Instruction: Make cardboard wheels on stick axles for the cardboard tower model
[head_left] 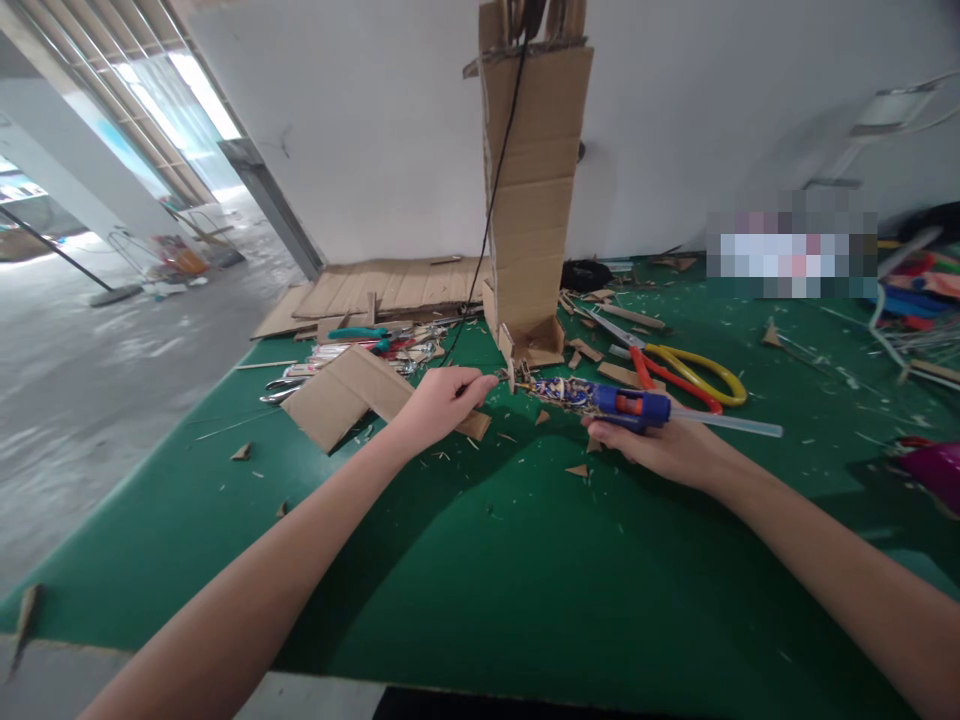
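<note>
My right hand (660, 445) is wrapped round a blue hot glue gun (619, 402), its nozzle pointing left. A translucent glue stick (731, 422) sticks out of its rear. The glue gun's front is crusted with glue and brown scraps. My left hand (446, 402) is closed in a pinch just left of the nozzle; what it grips is too small to make out. Between its fingertips and the nozzle stands a small cardboard piece (511, 370). Directly behind rises a tall folded cardboard column (534, 200), with a black cord (501, 165) hanging along it.
A bent cardboard strip (330, 398) lies left of my left hand, near teal-handled pliers (360, 332) and other tools. Scissors (694, 372) with red and yellow handles lie behind the glue gun. Scraps litter the green tabletop (525, 580). Flat cardboard (390, 285) lies against the wall.
</note>
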